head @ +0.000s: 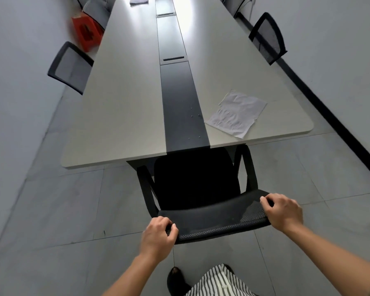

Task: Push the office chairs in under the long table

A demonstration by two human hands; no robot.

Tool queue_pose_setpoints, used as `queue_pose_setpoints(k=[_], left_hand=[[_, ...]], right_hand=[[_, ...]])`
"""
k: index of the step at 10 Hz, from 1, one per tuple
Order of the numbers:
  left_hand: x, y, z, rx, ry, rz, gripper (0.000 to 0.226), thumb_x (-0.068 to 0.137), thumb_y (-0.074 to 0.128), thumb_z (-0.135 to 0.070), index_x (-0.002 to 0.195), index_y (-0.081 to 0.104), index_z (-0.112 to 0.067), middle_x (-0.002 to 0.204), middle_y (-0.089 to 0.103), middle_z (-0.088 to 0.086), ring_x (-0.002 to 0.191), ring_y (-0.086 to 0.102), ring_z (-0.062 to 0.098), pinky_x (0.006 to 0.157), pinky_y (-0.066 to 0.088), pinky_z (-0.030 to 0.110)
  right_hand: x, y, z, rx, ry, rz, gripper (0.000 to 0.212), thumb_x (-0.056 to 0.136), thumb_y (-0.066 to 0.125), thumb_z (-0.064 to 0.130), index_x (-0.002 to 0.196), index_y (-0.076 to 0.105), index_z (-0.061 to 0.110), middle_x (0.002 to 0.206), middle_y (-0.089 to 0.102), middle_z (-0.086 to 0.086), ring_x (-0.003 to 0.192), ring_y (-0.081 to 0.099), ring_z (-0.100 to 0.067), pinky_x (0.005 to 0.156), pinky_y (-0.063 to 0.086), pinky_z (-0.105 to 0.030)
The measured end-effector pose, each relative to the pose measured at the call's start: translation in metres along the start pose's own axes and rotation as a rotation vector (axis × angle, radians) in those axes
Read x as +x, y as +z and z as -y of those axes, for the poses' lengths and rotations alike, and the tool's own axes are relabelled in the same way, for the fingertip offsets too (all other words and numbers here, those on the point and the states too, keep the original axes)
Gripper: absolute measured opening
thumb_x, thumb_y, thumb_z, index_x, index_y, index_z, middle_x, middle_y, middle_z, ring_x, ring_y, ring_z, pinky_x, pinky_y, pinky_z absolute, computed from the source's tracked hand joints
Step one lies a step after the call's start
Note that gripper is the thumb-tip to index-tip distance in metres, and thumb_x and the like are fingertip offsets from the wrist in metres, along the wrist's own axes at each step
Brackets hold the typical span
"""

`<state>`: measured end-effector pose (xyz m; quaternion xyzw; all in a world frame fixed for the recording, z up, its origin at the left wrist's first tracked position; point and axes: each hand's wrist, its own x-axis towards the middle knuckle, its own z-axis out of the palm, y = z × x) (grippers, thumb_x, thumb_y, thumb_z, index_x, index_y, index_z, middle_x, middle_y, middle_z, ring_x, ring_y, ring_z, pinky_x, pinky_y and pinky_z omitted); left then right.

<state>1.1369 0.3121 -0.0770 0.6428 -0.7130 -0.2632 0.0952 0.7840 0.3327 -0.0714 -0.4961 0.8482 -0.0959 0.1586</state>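
Observation:
A black office chair point(198, 184) stands at the near end of the long white table point(124, 103), its seat front partly under the table edge. My left hand point(158, 236) grips the left end of the chair's mesh backrest top. My right hand point(283, 211) grips the right end of the same backrest. A second black mesh chair point(69, 67) sits at the table's left side, its backrest close to the table edge. A third chair point(268, 37) sits at the right side, also close to the edge.
A crumpled white sheet point(236, 113) lies on the table near its right corner. A dark strip point(179, 99) runs down the table's middle. A red box point(86, 33) sits on the floor at the far left. Grey walls close in on both sides.

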Motion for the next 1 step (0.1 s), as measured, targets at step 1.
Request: queue_pose_setpoints(k=[1], left_hand=[[0.0018,-0.0085,-0.0060,0.097,0.020,0.084,0.029,0.087,0.043,-0.045,0.088,0.063,-0.024,0.089,0.059,-0.011,0.087,0.053,0.008,0.067,0.039,0.024]], right_hand=[[0.0071,-0.0212,0.0156,0.020,-0.076,0.029,0.019,0.087,0.059,0.040,0.086,0.070,0.024,0.088,0.074,0.002,0.082,0.065,-0.022,0.080,0.047,-0.035]])
